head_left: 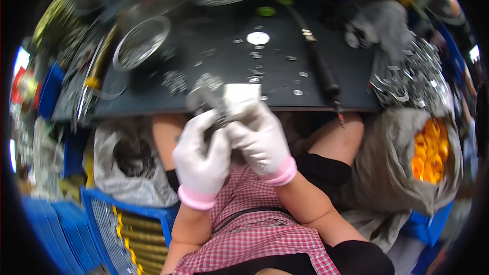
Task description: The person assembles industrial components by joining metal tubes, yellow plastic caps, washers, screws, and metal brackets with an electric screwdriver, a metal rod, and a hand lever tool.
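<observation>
At the near edge of the dark table, above our lap, we held a grey part between our gloved hands, its outline smeared by blur. Its long axis ran aslant, from our fingertips forward and to the left, so its far end pointed away from us; we could not make out that end's form. Our left hand had thumb and forefinger closed on the part, and our right hand pinched it at the near end. Just beyond our right fingertips we saw a white block, though we could not tell whether they touched it. Ahead lay a heap of small metal pieces; to our right, a dark rod-shaped tool pointed its red tip toward us.
</observation>
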`<control>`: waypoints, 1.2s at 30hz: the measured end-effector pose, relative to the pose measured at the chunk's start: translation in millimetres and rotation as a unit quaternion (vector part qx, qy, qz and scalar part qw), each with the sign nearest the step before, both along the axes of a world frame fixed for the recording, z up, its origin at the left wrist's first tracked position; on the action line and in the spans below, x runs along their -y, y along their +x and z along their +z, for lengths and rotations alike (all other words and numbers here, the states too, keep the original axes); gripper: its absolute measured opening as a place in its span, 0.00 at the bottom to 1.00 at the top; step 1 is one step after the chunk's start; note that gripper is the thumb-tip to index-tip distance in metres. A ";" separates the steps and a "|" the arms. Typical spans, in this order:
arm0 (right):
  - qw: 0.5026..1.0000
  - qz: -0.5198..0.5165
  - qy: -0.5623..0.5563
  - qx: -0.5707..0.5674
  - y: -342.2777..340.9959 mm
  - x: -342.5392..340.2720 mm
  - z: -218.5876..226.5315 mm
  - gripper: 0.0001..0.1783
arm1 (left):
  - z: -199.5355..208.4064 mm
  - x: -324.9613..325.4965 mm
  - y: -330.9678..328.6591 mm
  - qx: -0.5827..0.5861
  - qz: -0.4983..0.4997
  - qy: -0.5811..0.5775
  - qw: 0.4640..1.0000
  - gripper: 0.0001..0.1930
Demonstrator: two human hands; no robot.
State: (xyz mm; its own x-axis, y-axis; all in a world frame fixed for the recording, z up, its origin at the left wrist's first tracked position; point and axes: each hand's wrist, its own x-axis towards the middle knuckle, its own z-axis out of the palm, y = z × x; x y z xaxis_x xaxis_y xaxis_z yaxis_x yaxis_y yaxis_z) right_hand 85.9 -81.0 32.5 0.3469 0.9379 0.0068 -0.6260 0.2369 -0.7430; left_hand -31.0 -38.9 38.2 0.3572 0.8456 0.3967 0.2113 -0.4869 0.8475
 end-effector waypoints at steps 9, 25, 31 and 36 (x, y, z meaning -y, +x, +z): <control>1.000 0.014 0.017 0.005 8.5 30.5 1.2 0.07 | -3.9 11.1 0.6 0.032 -0.037 -0.145 0.988 0.12; 0.992 0.072 -0.042 0.096 7.8 34.1 4.8 0.09 | 0.5 6.7 -4.8 0.019 -0.078 0.029 0.996 0.12; 0.931 0.099 -0.029 0.349 57.7 43.8 34.2 0.14 | 5.2 2.1 6.4 0.033 -0.087 -0.007 0.996 0.12; 0.873 -0.046 -0.167 0.457 198.1 -1.8 69.6 0.13 | 8.2 -18.0 1.8 0.052 -0.033 -0.067 0.996 0.12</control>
State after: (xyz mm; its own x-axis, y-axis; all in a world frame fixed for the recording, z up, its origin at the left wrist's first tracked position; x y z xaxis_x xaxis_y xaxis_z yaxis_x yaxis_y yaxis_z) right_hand 284.0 -79.2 102.1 0.4138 0.9089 0.0506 0.2736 -0.0711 -0.9592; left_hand -29.2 -20.9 46.4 0.3758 0.8697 0.3200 0.0897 -0.3778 0.9215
